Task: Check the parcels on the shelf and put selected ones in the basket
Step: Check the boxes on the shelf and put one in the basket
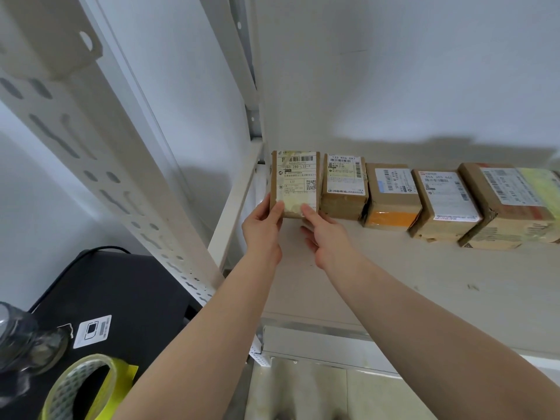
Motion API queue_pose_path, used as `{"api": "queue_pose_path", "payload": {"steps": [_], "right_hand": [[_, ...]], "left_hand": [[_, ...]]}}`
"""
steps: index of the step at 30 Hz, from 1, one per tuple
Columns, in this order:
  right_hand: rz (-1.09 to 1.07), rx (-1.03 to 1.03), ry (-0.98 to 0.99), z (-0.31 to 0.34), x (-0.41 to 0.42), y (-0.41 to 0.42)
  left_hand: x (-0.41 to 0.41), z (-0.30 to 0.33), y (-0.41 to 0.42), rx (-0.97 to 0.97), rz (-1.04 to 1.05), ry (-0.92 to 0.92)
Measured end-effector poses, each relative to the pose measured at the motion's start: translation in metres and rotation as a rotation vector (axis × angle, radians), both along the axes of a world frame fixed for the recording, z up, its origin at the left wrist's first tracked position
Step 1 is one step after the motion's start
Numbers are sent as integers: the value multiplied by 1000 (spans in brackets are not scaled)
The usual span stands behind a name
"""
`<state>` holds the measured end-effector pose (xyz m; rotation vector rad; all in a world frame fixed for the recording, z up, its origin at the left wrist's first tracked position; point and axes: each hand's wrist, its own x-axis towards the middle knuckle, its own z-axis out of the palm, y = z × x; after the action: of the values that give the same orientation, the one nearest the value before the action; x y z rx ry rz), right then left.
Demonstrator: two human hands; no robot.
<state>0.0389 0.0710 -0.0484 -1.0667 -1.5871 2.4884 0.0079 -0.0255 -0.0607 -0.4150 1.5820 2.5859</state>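
Down at the near left, a roll of yellow-edged tape (81, 389) is sitting on a black surface (127, 298), apart from the job. From there both my forearms are reaching up and away toward the shelf (424, 283), and neither is carrying anything yet that belongs in a basket; no basket is showing in this view.

Farther out, my left hand (263, 227) is holding the leftmost parcel (295, 184) by its lower left corner, thumb lying over the front face and the other fingers hidden behind, so that grip is narrow and closed on the box. My right hand (325, 237) is coming in beside it with fingers mostly straight, the forefinger touching the lower right of the label; that grip is loose and holding nothing.

What matters for lifting it out: the parcel is lying straight ahead of both hands, just past the fingertips, standing with its long axis upright and its label facing me. It is the end box, hard against the shelf's left rail, with its right side touching or just beside the next parcel (344, 186). My left hand is the nearer and better placed one.

Beyond, a row of parcels (445, 201) is running off to the right along the back wall.
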Motion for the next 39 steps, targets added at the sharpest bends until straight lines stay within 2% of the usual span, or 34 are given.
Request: {"api": "queue_pose_path", "payload": {"steps": [9, 17, 23, 29, 39], "right_hand": [[-28, 2, -45, 7, -6, -8], [-72, 51, -106, 20, -15, -17], [-84, 76, -130, 21, -23, -14], [-90, 110, -163, 14, -24, -8], [-34, 114, -189, 14, -21, 1]], "left_hand": [[-3, 9, 0, -18, 59, -46], [-18, 13, 12, -182, 146, -109], [-31, 13, 22, -292, 97, -139], [-34, 9, 28, -288, 109, -238], [-27, 9, 33, -335, 109, -236]]}}
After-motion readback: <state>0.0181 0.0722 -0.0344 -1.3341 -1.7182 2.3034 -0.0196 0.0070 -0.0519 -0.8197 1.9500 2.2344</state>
